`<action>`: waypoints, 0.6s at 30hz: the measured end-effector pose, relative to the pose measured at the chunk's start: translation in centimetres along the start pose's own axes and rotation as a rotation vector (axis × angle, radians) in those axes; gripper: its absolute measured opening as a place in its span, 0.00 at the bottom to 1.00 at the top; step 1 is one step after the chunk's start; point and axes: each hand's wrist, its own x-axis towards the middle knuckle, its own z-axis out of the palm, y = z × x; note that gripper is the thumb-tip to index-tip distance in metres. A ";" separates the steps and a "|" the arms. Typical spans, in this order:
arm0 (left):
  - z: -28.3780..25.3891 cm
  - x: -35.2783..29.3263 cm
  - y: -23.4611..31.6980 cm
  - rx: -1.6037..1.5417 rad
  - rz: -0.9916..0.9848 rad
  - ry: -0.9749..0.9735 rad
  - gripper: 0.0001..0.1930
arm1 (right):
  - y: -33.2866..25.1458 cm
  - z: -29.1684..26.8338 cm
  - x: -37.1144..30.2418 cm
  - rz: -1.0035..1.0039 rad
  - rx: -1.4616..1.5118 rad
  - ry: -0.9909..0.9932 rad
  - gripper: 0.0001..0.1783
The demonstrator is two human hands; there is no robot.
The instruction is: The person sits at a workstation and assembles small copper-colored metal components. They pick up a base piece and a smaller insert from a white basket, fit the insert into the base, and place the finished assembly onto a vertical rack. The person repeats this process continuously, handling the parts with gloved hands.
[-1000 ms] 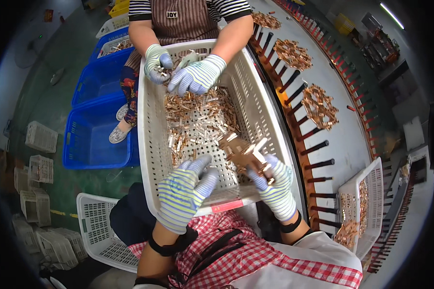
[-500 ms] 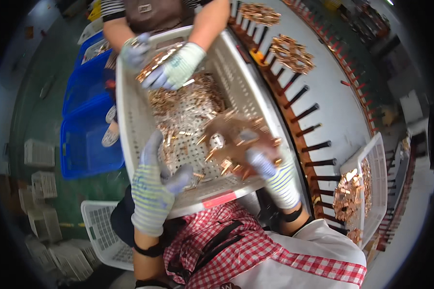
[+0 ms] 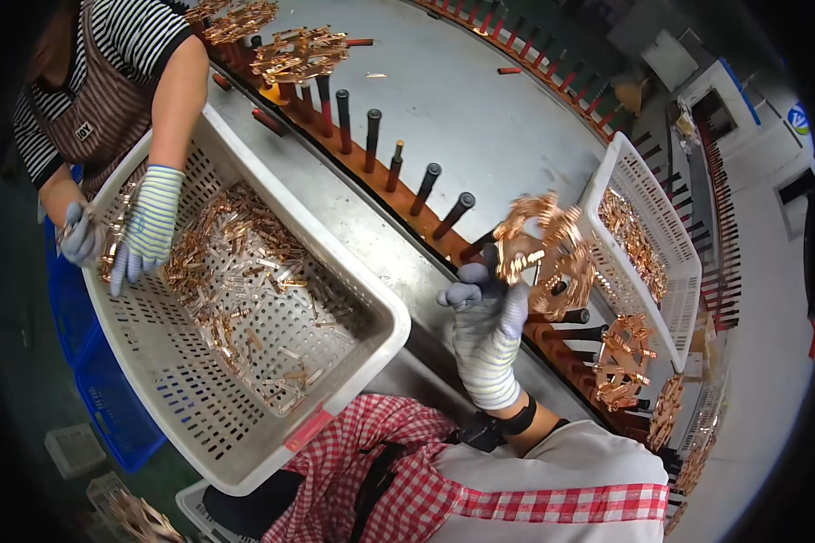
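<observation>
My right hand (image 3: pixel 487 348), in a grey-and-striped work glove, reaches over the rail on my right. Its fingers and thumb are apart, with a black-sleeved post partly showing between them. The thumb lies beside the edge of a copper-coloured wheel (image 3: pixel 548 258) of small metal pieces, blurred by motion. No firm hold on the wheel is visible. My left hand is out of view. At the lower left, a second copper wheel (image 3: pixel 140 520) is smeared and cut off by the dark rim. A pale perforated crate (image 3: pixel 380 339) holding loose copper-coloured pieces (image 3: pixel 235 244) stands on my left.
A co-worker's gloved hands (image 3: pixel 149 217) hold copper pieces over the crate's far side. Black-sleeved posts (image 3: pixel 426 190) line the brown rail, several carrying copper wheels (image 3: pixel 299 52). Beyond stands a white basket (image 3: pixel 656 271) of copper pieces. Blue bins (image 3: pixel 113 398) sit lower left.
My right hand has left the crate and moved right to the posts, beside a copper wheel. My left hand has gone out of sight. The view has turned right.
</observation>
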 end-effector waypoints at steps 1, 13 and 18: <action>-0.6 -0.2 -1.7 0.020 -0.003 -0.020 0.22 | -0.2 0.3 0.0 -0.022 0.039 0.022 0.31; -6.7 -3.2 -10.5 0.245 -0.063 -0.002 0.24 | -1.6 9.4 2.4 0.020 -0.011 -0.201 0.15; 7.0 -1.6 10.3 -0.061 0.077 -0.454 0.15 | 2.1 8.9 -1.7 0.301 -0.259 -0.537 0.21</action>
